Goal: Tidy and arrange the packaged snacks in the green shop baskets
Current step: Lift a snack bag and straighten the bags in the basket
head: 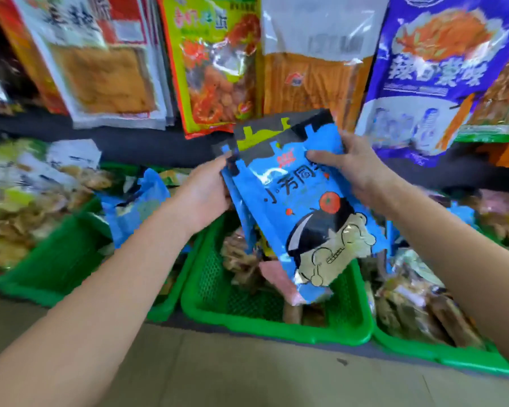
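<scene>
Hanging snack bags behind — my left hand (206, 195) and right hand (353, 168) are pinching slippery, floppy blue foil snack packets (300, 207) by their top edges over the green plastic mesh basket (276, 327).

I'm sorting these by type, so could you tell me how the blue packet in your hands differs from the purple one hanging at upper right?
The blue packet is held tilted by both hands over a green basket; the purple packet hangs on the wall display. The blue one shows a cartoon figure and tomato, the purple one an orange food picture. Both are glossy with large printed characters.
</scene>
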